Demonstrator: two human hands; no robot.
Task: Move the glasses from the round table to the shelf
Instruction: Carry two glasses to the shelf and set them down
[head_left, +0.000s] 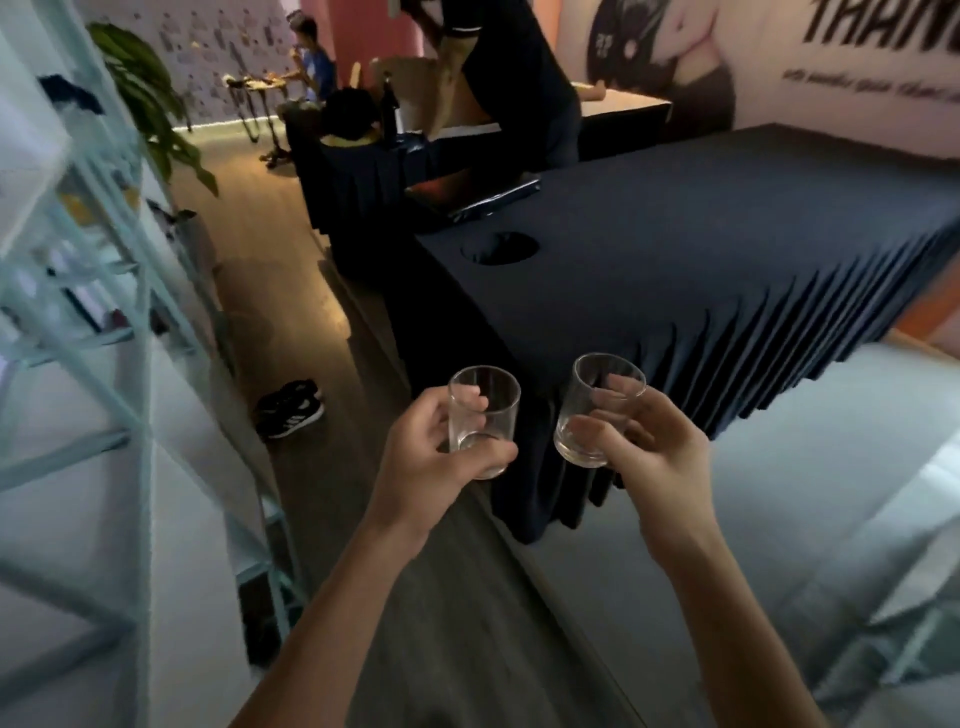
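Note:
I hold two clear empty glasses in front of me, above the floor. My left hand (434, 449) grips one glass (483, 415) round its lower half, thumb in front and fingers behind. My right hand (644, 441) grips the other glass (597, 410), which tilts slightly to the right. The pale blue shelf unit (93, 332) with white panels runs along the left side, blurred. No round table shows in this view.
A long table under a dark pleated cloth (701, 260) stands ahead on the right, with a laptop (478, 200) on it. A pair of black shoes (291, 408) lies on the wooden floor. A plant (150, 98) and people are at the back.

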